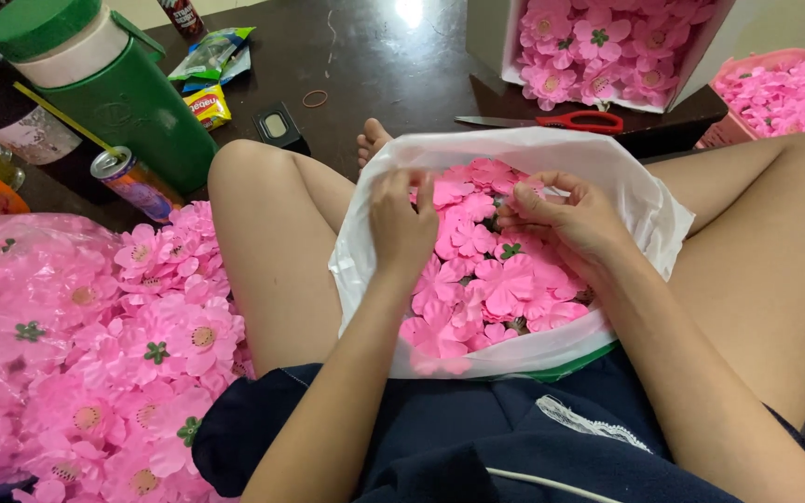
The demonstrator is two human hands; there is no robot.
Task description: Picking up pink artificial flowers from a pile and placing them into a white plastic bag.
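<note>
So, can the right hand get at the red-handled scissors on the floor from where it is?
Probably yes: the scissors lie just beyond the white bag where the right hand works, nothing between, though it is busy with pink flowers.

White bag (640,210) around both hands: thin plastic film, smooth, faintly glossy, crinkled. Pink flowers (505,279) under the right hand (566,219): matt cloth petals. Clear bag (11,279) well left of the left hand (402,224): glossy plastic. Green jug (137,112) beyond it: smooth hard plastic. Scissors (552,121) beyond the hands: metal blades, red plastic handles. Floor (384,65): dark, polished, reflective.
</note>
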